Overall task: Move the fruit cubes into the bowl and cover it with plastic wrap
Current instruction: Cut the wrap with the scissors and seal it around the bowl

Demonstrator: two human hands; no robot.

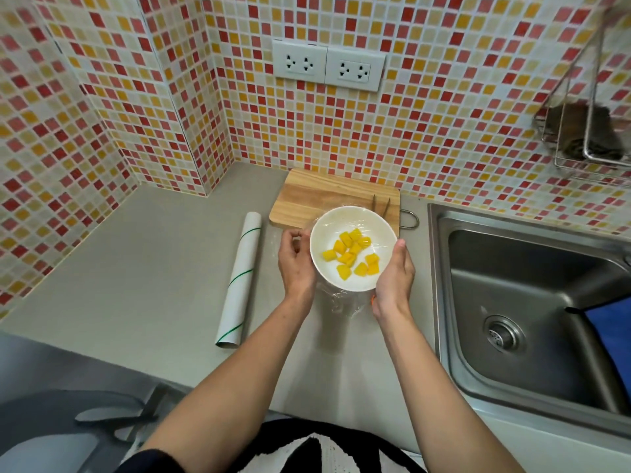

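While I watch from the head camera, both hands cup a white bowl (353, 248) at the middle of the grey table (153, 268). The left hand (296, 264) curls against the bowl's left side, fingers bent and pinching the film at the rim. The right hand (394, 276) presses flat against the right side, thumb pointing up along the rim. Yellow fruit cubes (353, 256) lie inside the bowl, under clear plastic wrap (341, 302) stretched over the top, with loose film bunched below the near edge. Just behind the bowl lies a wooden cutting board (324, 196), its far right carrying thin metal tongs (382, 204); I cannot tell whether the bowl touches the board. A wrap roll (240, 281) lies to the left of the left hand, near but apart. A steel sink (532, 308) sits to the right, something blue (611, 336) at its edge. Tiled wall behind holds two sockets (329, 64), and a wire rack (587, 138) hangs upper right.
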